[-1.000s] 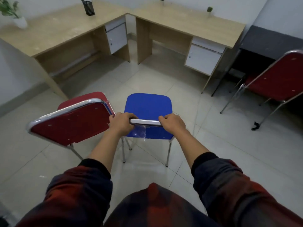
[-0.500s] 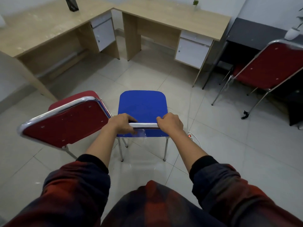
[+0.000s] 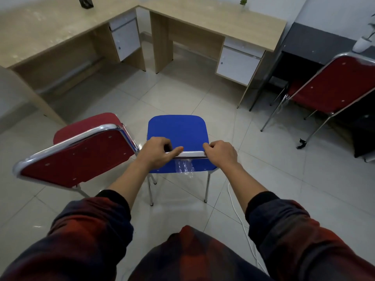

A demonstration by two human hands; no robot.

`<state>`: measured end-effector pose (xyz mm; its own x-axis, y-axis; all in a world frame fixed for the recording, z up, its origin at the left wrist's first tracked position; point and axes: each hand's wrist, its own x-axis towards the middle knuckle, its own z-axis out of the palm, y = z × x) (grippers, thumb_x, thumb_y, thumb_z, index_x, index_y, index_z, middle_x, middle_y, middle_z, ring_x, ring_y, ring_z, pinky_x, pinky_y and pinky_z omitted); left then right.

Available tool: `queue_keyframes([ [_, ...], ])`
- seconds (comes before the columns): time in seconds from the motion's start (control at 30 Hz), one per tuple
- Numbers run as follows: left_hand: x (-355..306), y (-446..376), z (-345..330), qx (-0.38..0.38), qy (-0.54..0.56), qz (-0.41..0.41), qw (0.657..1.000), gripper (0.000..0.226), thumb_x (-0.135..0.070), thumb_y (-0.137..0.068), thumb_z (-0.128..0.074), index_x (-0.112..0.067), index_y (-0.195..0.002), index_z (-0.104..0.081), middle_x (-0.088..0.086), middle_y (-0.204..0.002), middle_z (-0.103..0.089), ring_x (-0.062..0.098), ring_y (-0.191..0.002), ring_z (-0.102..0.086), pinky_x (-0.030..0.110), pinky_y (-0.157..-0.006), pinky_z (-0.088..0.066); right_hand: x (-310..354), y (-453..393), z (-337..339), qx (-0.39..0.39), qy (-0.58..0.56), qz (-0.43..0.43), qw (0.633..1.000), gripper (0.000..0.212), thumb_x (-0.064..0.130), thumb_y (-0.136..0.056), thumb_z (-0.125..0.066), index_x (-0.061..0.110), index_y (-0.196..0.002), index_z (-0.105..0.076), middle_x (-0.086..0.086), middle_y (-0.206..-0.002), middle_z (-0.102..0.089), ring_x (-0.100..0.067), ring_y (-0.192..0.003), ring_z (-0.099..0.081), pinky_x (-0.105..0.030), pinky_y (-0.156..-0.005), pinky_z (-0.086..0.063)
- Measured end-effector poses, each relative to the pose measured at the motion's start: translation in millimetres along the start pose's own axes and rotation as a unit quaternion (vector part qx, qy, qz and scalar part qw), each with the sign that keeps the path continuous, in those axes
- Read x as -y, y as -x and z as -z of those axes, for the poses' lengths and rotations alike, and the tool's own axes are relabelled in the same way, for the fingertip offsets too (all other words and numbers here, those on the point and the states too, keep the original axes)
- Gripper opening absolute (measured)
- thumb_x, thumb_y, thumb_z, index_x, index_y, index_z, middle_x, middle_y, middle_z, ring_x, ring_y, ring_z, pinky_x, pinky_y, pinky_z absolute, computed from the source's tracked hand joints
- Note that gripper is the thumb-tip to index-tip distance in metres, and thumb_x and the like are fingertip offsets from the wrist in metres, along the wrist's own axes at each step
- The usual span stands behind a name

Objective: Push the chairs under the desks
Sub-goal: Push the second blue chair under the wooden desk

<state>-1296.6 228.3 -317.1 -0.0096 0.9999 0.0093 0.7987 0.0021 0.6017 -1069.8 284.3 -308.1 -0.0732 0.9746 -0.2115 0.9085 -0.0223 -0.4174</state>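
A blue chair (image 3: 177, 129) with chrome legs stands on the tiled floor right in front of me, its seat pointing at the wooden desks. My left hand (image 3: 157, 153) and my right hand (image 3: 221, 154) both grip the chrome top rail of its backrest. Beside it on the left stands a red chair (image 3: 79, 157), its backrest towards me. Another red chair (image 3: 332, 88) stands at the right by a dark desk (image 3: 316, 43). Two wooden desks meet in a corner: the left desk (image 3: 50, 31) and the right desk (image 3: 213, 21), each with a white drawer unit.
A white cable (image 3: 240, 218) trails across the floor by my right leg. A black pen holder (image 3: 85, 1) stands on the left desk and a tiny plant (image 3: 243, 2) on the right one. Open tiled floor lies between the blue chair and the desks.
I have stepped forward with the blue chair, so the desks are nearer and the view has turned right. Both hands keep their grip on the backrest rail.
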Motion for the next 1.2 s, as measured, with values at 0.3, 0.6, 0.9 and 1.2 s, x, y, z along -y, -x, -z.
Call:
queue_keyframes([
  [0.3, -8, -20, -1, 0.023, -0.181, 0.145, 0.972, 0.062, -0.061, -0.093, -0.034, -0.014, -0.074, -0.070, 0.002, -0.069, -0.066, 0.021, -0.067, -0.061, 0.028, -0.056, -0.037, 4, -10, -7, -0.034, -0.031, -0.007, 0.999, 0.047, 0.044, -0.094, -0.052, 0.005, -0.078, -0.071, -0.004, -0.069, -0.066, -0.016, -0.056, -0.051, -0.027, -0.053, -0.039],
  [0.6, -58, -42, -36, 0.030, -0.141, 0.136, 0.980, 0.058, -0.056, -0.097, -0.033, -0.013, -0.081, -0.068, 0.002, -0.075, -0.066, 0.019, -0.069, -0.061, 0.030, -0.061, -0.047, -31, -48, 33, 0.011, 0.005, -0.036, 0.999, 0.045, 0.048, -0.093, -0.051, 0.009, -0.083, -0.072, -0.003, -0.076, -0.068, -0.015, -0.062, -0.054, -0.027, -0.052, -0.036],
  [0.9, -50, -57, -34, 0.033, -0.117, 0.121, 0.985, 0.049, -0.055, -0.094, -0.041, -0.016, -0.079, -0.066, -0.003, -0.073, -0.064, 0.017, -0.070, -0.062, 0.030, -0.063, -0.052, -31, -53, 37, 0.048, 0.000, -0.066, 0.997, 0.042, 0.046, -0.096, -0.047, 0.011, -0.079, -0.062, 0.001, -0.069, -0.056, -0.016, -0.062, -0.052, -0.026, -0.050, -0.032],
  [1.2, -43, -84, -24, 0.054, -0.151, 0.110, 0.981, 0.047, -0.048, -0.088, -0.042, -0.013, -0.070, -0.066, 0.002, -0.063, -0.061, 0.020, -0.060, -0.056, 0.029, -0.056, -0.045, -16, -54, 31, 0.051, 0.088, -0.056, 0.993, 0.047, 0.053, -0.097, -0.036, 0.017, -0.069, -0.048, 0.001, -0.073, -0.053, -0.018, -0.070, -0.049, -0.042, -0.092, -0.039],
])
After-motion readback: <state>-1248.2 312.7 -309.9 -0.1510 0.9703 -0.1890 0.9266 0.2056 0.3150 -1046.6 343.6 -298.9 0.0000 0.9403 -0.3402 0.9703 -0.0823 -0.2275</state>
